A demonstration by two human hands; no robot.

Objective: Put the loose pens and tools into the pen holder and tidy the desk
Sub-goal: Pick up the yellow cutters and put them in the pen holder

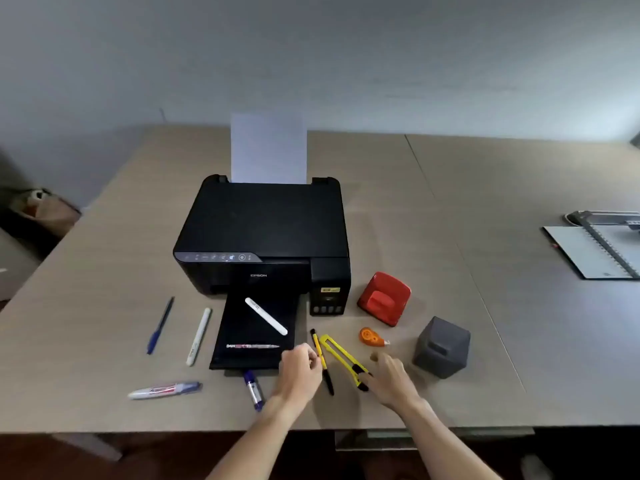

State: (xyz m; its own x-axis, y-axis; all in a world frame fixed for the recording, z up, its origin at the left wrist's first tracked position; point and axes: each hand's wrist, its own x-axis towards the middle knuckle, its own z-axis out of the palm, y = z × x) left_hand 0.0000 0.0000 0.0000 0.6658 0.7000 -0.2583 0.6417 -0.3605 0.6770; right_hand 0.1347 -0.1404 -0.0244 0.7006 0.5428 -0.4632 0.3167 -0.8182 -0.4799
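Plain grey wall (311, 46) behind wide beige wood-grain desk (450, 202); dim, even light.

Pens we see: yellow-black pen (322, 361) and yellow cutter (343, 360) lying flat, side by side.
Our holder: grey pen holder (442, 347) upright, right of them.

On the wooden desk (450, 209) a black printer (263, 233) stands. The left hand (299, 370) pinches a slim yellow-black pen (320, 355). The right hand (391, 379) touches a yellow utility knife (341, 356), with fingers spread. A grey cube-shaped pen holder (441, 346) sits to the right, near that hand.
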